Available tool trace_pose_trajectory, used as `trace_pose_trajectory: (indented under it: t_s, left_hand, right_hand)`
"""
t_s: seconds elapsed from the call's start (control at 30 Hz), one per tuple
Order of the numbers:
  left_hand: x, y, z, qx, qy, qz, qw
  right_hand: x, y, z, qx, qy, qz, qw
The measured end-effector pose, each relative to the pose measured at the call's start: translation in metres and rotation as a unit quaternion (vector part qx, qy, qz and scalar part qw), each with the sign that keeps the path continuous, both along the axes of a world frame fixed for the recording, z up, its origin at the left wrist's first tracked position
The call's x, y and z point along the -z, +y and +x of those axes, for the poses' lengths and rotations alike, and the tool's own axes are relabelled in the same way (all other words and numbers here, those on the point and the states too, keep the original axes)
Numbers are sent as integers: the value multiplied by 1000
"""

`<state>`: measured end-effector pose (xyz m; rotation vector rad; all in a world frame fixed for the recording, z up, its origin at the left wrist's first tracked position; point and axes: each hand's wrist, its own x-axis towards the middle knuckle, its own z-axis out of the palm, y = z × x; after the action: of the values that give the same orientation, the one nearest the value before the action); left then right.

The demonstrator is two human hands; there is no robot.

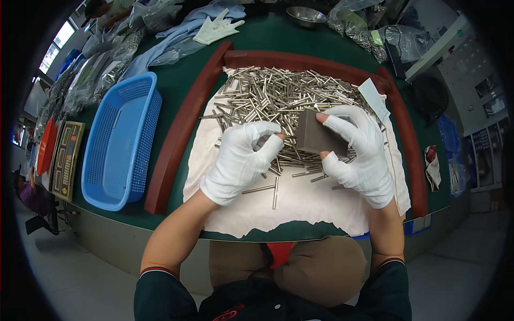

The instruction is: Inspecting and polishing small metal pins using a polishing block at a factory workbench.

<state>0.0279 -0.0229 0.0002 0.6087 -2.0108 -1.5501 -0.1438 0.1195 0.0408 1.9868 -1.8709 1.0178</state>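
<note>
My right hand (360, 152), in a white glove with bare fingertips, grips a dark brown rectangular block (319, 135), perhaps a sanding block, between thumb and fingers. Just left of the block is my left hand (243, 158), gloved the same way. Its thumb and forefinger are pinched together near the block's left face; whatever lies between them is too hidden to make out. Beyond and beneath both hands spreads a heap of thin metal pins (267, 96) on a pale cloth (310, 206). A few loose pins (275, 193) lie apart on the cloth, nearer to me.
Dark red rails (182, 139) border the cloth on three sides. A blue perforated basket (88, 176) stands to the left, beside a flat box (65, 160). A paper slip (373, 99) lies at the heap's right. Farther back are a white glove (218, 28) and a metal bowl (306, 16).
</note>
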Motion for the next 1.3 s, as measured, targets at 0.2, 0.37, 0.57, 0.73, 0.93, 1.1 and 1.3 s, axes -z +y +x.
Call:
trace_pose_trajectory:
  t_s: [0.2, 0.37, 0.57, 0.73, 0.93, 1.1, 1.3]
  left_hand:
    - [-5, 3, 2, 5, 6, -130, 992]
    - [-4, 2, 3, -5, 41, -199, 979]
    - [-5, 4, 3, 12, 21, -173, 985]
    - [-5, 5, 4, -4, 22, -138, 990]
    - [-4, 7, 3, -5, 20, -71, 997]
    - [-2, 7, 2, -1, 34, -48, 998]
    - [-5, 6, 4, -13, 20, 2, 1000]
  right_hand:
    - [6, -3, 3, 1, 30, -3, 1000]
    - [0, -1, 8, -4, 41, 13, 999]
    - [2, -1, 5, -10, 4, 1, 1000]
    - [-1, 1, 6, -65, -26, 50, 996]
    - [3, 0, 4, -42, -29, 19, 999]
    - [0, 0, 4, -45, -34, 13, 998]
    - [2, 2, 4, -81, -46, 49, 994]
